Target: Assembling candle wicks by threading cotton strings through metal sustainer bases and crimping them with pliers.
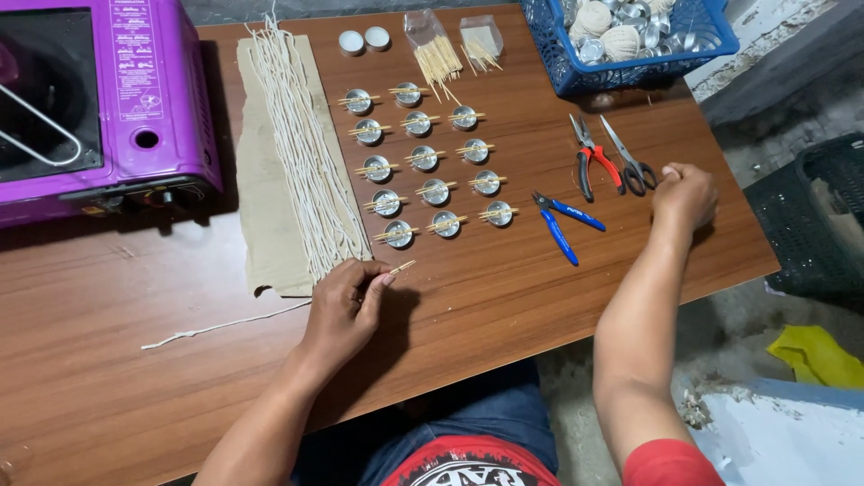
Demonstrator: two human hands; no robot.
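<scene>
Head view: looks down on a brown wooden table (504, 297), person seated at its near edge.
Left hand: left hand (346, 306) at lower centre, fingers pressed together, pinching a thin wooden stick (402, 266) whose tip pokes out to the right, just below the grid of cups.
Right hand: right hand (686, 193) at right, curled into a loose fist on the table beside the grey scissors (630, 162); cannot tell if it holds anything.
Cups: small metal cups (436, 192) in three columns, centre of frame, each with sticks laid across the rim.
Wicks: white wick strands (301, 153) laid lengthwise on a beige cardboard sheet (261, 207), left of the cups; one loose strand (225, 324) runs off toward lower left.
Tools: red-handled pliers (594, 162) and blue-handled cutters (562, 220) right of the cups.
Upper frame: bags of sticks (436, 54), two white tealights (364, 40), blue basket (558, 54) with twine balls and spare cups.
Upper left: purple gas stove (153, 99).
Doing it well: likely best to keep the pinch near the stick's middle, held level, and come in low from below the grid so no laid stick gets knocked.
Edges: right hand sits close to the table's right edge; cutters lie near it too.
Open room: bare wood below the cups and across the lower left gives space to move.
</scene>
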